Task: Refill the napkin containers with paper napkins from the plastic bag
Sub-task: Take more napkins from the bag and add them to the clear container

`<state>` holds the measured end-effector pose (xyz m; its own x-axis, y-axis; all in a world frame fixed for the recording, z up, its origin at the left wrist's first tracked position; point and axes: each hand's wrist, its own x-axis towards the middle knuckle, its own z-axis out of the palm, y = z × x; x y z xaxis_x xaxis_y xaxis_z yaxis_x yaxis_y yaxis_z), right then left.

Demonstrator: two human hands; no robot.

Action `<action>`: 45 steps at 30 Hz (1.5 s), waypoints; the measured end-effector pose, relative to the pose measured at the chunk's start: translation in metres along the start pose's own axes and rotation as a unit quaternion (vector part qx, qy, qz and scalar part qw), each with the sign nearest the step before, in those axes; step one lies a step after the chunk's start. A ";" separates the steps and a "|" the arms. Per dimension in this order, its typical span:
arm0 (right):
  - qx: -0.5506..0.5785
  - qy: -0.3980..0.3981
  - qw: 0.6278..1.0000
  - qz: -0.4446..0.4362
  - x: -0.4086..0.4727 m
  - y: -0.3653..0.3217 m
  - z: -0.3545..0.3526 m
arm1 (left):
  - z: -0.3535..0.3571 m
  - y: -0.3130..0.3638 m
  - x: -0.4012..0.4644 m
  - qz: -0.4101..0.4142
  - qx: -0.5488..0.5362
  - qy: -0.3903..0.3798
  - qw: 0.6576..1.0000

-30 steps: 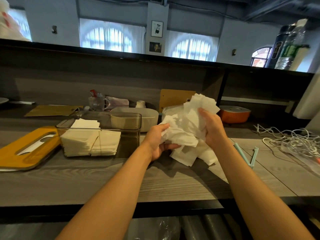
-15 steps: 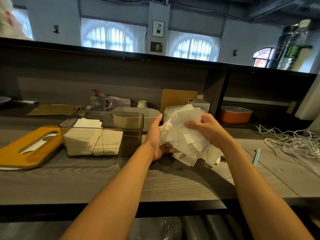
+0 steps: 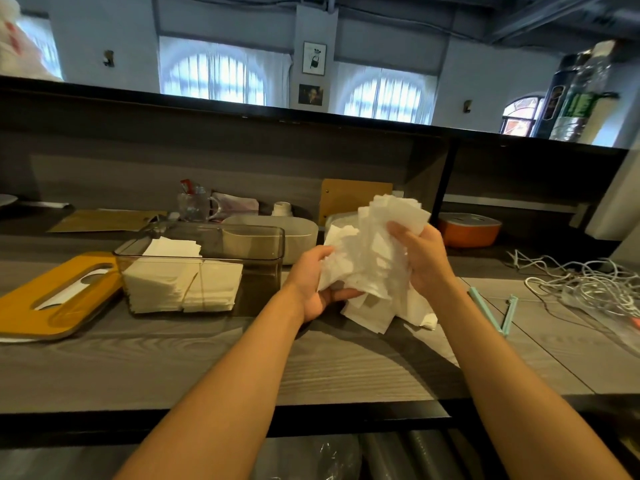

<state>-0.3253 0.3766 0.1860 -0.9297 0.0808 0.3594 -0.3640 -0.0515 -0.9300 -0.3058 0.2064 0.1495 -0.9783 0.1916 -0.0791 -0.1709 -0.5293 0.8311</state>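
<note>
Forearms are reaching in from the near edge; the left hand is cupping and gripping the underside of a ragged bundle of paper napkins, while the right hand is clutching its upper right side, just above the grey counter. Sheets are splaying unevenly, so loose ones are likely slipping out if the grip eases. Its long axis is running roughly upright, tilting up-right. Farther left, the clear napkin container is sitting partly filled
</note>
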 end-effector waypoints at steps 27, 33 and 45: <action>-0.040 -0.013 0.995 0.091 -0.009 0.007 0.033 | 0.002 -0.017 0.010 0.107 -0.039 0.043 0.993; -0.112 -0.046 0.990 0.073 -0.004 0.003 0.024 | 0.004 -0.017 0.015 0.082 -0.059 0.062 0.993; 0.203 -0.045 0.976 0.070 0.000 -0.007 -0.002 | 0.000 -0.013 0.018 0.131 -0.068 0.088 0.985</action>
<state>-0.3225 0.3793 0.1919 -0.9666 -0.0431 0.2527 -0.2076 -0.4465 -0.8703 -0.3216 0.2163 0.1373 -0.9940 -0.1070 0.0238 0.0880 -0.6497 0.7551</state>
